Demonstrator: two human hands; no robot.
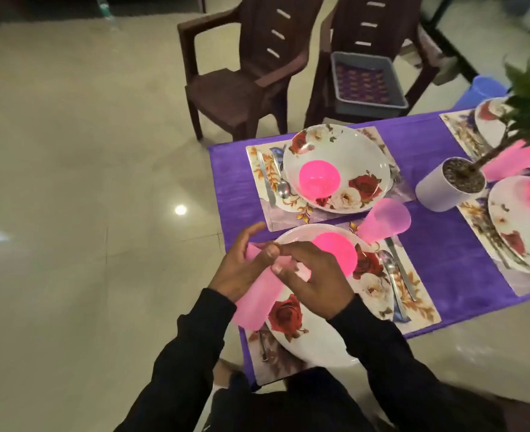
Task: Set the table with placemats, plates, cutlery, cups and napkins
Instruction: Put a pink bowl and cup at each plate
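My left hand (245, 269) grips a pink cup (252, 302) that lies tilted over the near floral plate (307, 332). My right hand (315, 280) pinches something pale pink at the cup's mouth, perhaps a napkin; my fingers hide most of it. A pink bowl (341, 249) sits on that plate. A second pink cup (385, 221) stands beyond it. A knife and spoon (396, 275) lie right of the plate on its placemat (419, 307). The far setting has a plate (351, 157), a pink bowl (319, 179) and cutlery (274, 179).
A purple cloth (457, 260) covers the table. A potted plant (450, 185) stands mid-table, with more place settings (519, 232) to the right. Two brown chairs (245, 73) stand behind; one holds a grey tub (366, 85). Tiled floor lies to the left.
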